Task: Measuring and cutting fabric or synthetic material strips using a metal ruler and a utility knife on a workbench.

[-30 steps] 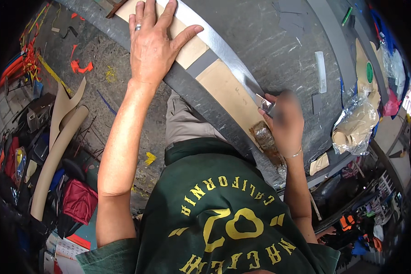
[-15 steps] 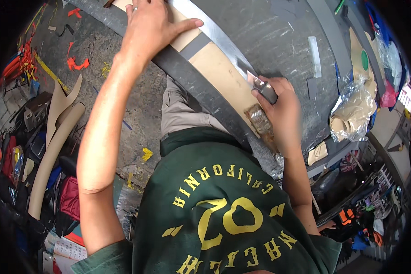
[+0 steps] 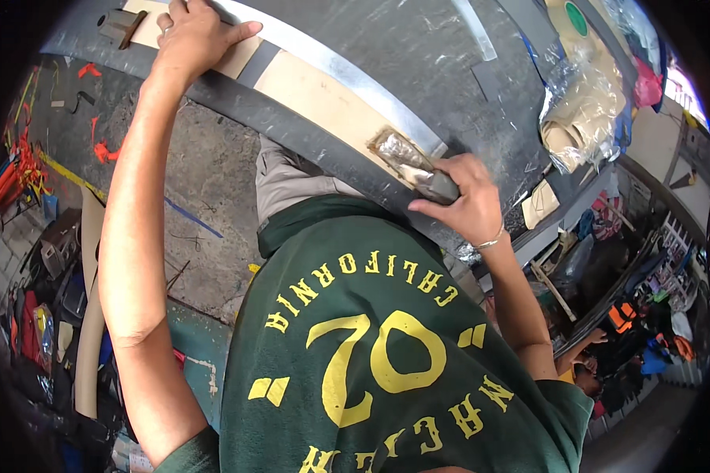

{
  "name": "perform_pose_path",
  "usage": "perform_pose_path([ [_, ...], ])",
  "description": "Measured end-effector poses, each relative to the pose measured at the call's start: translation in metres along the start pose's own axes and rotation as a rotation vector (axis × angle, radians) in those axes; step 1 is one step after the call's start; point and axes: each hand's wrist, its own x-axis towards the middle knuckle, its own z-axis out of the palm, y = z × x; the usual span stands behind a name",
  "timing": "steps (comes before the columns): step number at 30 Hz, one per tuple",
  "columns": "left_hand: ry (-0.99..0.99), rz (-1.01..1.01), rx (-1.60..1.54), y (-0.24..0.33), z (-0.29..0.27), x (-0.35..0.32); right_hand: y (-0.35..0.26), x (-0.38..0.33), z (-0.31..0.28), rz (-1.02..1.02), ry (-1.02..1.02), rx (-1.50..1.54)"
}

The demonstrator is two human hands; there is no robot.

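Your right grip [image 3: 473, 195]: curled round one dark grey piece [image 3: 440, 188], just beside silver strip's [image 3: 331, 69] right end. One taped block [image 3: 400, 150] right against that piece, can't tell if joined. Left grip [image 3: 193, 41]: spread out, thumb over strip. Two tan panels [image 3: 315, 96], one grey band [image 3: 257, 65] between, alongside strip.

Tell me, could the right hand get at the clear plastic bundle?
Probably yes: nothing seems to stand between the right hand and the clear plastic bundle across the dark tabletop, though the hand may have to release its dark grey object.
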Motion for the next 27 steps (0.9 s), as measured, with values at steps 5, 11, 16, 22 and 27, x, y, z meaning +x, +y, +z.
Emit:
perform_pose_path([
  [5, 0.009, -0.002, -0.004, 0.0, 0.003, 0.002, 0.008, -0.01, 0.013, 0.01, 0.032, -0.016],
  [11, -0.002, -0.004, 0.015, -0.002, 0.003, 0.005, 0.014, -0.02, 0.007, 0.058, 0.122, 0.081],
  [16, -0.009, -0.011, 0.03, -0.007, 0.005, 0.008, 0.026, -0.025, 0.003, 0.138, 0.133, 0.044],
  [22, -0.011, 0.016, 0.039, -0.011, 0.003, 0.01, 0.021, -0.013, -0.014, 0.092, 0.073, 0.012],
  [27, -0.254, 0.446, -0.318, -0.043, -0.029, 0.015, -0.02, 0.041, -0.03, 0.045, 0.134, 0.002],
])
